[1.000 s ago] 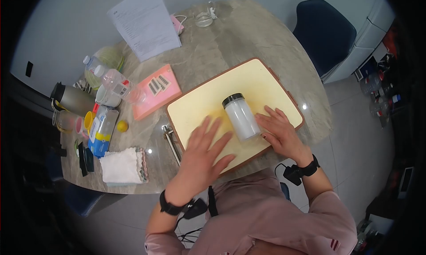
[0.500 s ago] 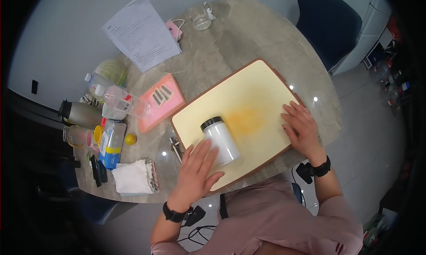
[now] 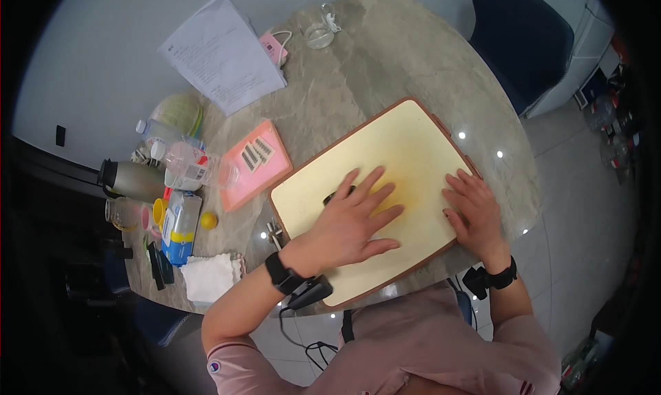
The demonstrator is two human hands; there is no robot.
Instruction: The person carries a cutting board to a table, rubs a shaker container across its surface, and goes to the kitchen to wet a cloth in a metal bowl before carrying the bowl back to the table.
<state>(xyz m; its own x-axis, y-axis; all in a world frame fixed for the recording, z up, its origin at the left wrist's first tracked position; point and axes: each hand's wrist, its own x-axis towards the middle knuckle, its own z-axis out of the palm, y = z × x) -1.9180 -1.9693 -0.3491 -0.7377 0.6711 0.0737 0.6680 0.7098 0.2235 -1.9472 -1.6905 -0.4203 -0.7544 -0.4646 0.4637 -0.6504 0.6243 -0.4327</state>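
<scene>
My left hand [image 3: 358, 219] is stretched out over the cream cutting board [image 3: 406, 126], palm down with fingers spread. Beneath it is the white jar, mostly hidden; only part of its black lid [image 3: 334, 197] shows beside my fingers. Whether the palm touches the jar I cannot tell. My right hand [image 3: 475, 216] lies flat on the board's brown right edge, fingers extended, holding nothing. A yellowish stain [image 3: 410, 185] marks the middle of the board near my left fingertips.
Left of the board are a pink box [image 3: 256, 166], plastic bottles [image 3: 189, 162], a steel thermos [image 3: 134, 180], a wipes pack [image 3: 180, 226], a small yellow ball [image 3: 208, 220] and folded white cloth [image 3: 210, 278]. A printed sheet [image 3: 224, 58] and glass cup [image 3: 318, 34] sit farther back.
My left hand has moved right and up from the jar's left side to over it, covering most of it. My right hand stays on the board's edge. The view has shifted slightly.
</scene>
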